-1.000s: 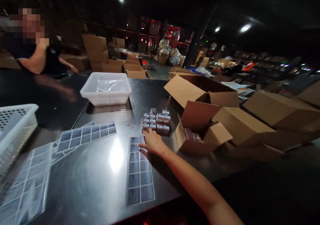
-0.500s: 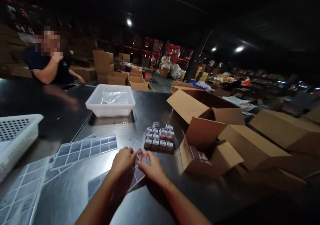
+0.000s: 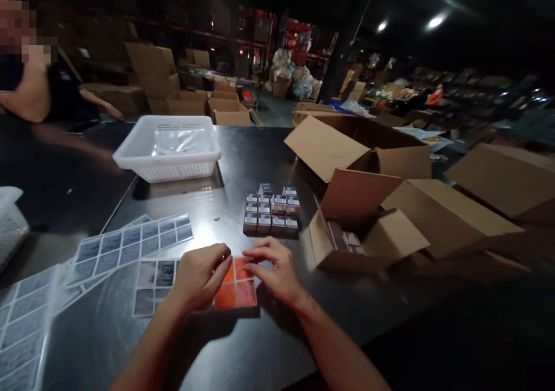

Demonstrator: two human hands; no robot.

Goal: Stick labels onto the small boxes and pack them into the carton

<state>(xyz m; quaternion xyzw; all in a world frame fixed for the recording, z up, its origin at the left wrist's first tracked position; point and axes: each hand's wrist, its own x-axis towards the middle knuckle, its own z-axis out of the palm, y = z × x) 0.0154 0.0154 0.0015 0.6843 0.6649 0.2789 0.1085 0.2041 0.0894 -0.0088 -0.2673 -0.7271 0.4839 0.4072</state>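
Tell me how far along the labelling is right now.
Done: small boxes stand grouped on the table; whether they carry labels cannot be told. In hand: the left hand and right hand both touch a label sheet lying before them. Left: other sheets look full, and more boxes sit in the open carton.

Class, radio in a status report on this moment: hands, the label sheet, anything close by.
Left hand and right hand both on the label sheet, flat on the table. Small boxes just beyond the fingers. Open carton to the right.
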